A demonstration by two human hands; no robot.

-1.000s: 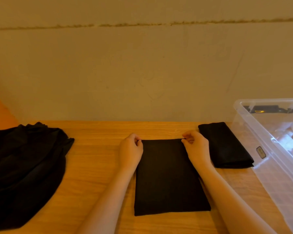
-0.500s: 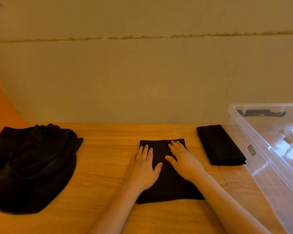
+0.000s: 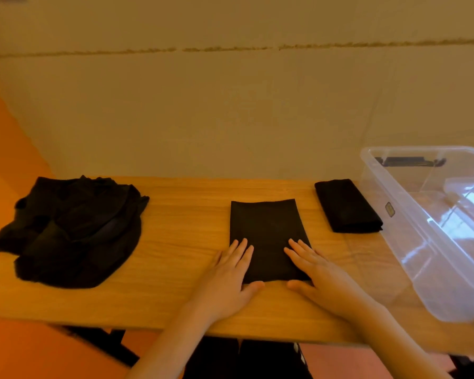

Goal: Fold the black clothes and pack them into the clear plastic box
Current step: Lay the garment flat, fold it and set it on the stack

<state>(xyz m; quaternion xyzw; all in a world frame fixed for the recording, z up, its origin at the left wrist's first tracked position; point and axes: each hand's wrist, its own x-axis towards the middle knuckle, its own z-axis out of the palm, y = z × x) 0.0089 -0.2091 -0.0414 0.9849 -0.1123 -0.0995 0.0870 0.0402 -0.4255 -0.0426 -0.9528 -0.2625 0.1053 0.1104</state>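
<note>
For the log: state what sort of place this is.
Probably a plain indoor room set up for sorting laundry: a wooden table against a bare wall, black clothes, a clear plastic box.

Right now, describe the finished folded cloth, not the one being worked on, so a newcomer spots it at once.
Find the clear plastic box at the right end of the wooden table. Just left of its wall lies a small folded black cloth. Unlike the flat black cloth under both hands or the crumpled black pile far left, it is a compact, narrow bundle that nobody is touching.
</note>
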